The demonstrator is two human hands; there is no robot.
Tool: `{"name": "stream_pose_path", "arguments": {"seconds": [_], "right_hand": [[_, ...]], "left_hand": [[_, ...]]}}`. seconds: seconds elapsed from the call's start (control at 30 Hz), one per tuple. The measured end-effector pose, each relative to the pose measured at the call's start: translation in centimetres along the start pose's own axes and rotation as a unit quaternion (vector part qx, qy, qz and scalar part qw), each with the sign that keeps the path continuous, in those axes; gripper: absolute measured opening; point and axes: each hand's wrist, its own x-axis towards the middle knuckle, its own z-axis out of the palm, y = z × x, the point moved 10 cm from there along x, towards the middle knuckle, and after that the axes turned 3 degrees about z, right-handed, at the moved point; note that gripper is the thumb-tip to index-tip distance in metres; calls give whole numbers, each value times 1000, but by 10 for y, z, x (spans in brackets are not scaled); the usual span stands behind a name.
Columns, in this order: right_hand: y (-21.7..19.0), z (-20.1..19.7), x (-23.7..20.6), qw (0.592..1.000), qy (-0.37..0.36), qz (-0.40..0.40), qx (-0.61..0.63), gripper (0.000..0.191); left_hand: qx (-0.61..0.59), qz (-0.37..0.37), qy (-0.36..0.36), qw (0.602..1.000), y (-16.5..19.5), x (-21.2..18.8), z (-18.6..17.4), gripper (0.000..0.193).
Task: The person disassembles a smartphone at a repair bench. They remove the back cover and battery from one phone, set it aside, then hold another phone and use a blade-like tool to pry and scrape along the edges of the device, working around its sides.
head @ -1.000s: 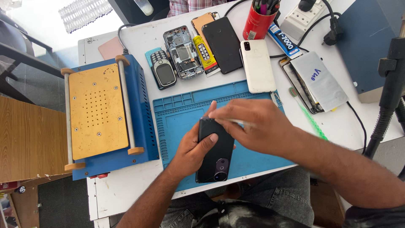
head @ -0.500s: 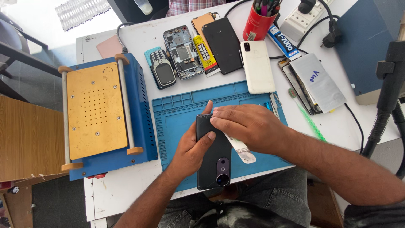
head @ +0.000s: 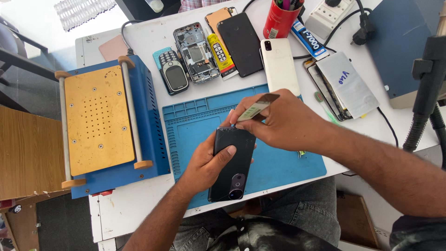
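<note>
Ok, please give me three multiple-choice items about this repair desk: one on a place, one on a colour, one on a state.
1. Where does the black phone lie?
A. on the blue mat
B. on the yellow plate
C. in the red cup

2. What colour is the cup that holds pens?
A. green
B. red
C. white

3. What is the right hand doing?
A. resting empty
B. holding a plug
C. pinching a thin card

Answers: 1 A, the left hand steadies the phone on the mat. 2 B, the cup is plainly red. 3 C, fingertips grip the card above the phone's top edge.
</note>
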Motion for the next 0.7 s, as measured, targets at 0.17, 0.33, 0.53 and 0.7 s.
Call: {"name": "stream_pose_path", "arguments": {"seconds": [0.17,0.33,0.53,0.7], "right_hand": [[-12,-4,-2,995,-55,48,-71,22],[-6,-2,-2,973,-112,122,-161,20],[-16,-3,-1,984,-76,56,-149,22],[-3,0,-1,996,-22,59,-56,21]], "left_hand": [[-28,6,-37,999,-1,-1,9,71],[-20,-40,-37,998,-8,-2,9,72],[-18,-68,-26,997,-14,-3,8,70],[-61,-29,-28,997,-10,1,9,71]]}}
